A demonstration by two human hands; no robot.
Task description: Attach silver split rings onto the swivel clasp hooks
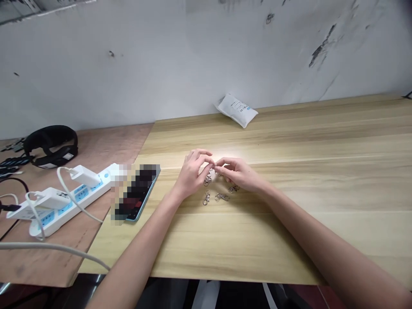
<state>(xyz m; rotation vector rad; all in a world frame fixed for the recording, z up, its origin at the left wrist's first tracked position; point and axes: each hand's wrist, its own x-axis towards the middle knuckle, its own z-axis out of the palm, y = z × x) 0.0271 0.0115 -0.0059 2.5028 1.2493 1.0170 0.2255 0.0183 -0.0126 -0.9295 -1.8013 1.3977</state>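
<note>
Over the wooden table, my left hand point(195, 171) and my right hand point(238, 172) meet fingertip to fingertip. Both are closed in a pinch, thumb against fingers. Whatever lies between the fingertips is tiny and mostly hidden; a metallic glint shows there. Just beneath them lie several silver swivel clasps with key rings. One clasp point(206, 198) lies nearest me, and another clasp point(222, 197) is to its right. A further clasp point(233, 189) rests beside my right wrist, and a small cluster of clasps point(208, 180) sits under my left fingertips, partly covered.
A white plastic package point(237, 110) lies by the wall. Left of my arm is a phone point(143, 193), partly blurred out. A white power strip point(77, 199) with chargers and cables stands on the lower brown board point(93, 148), near a black headband-like device point(51, 146).
</note>
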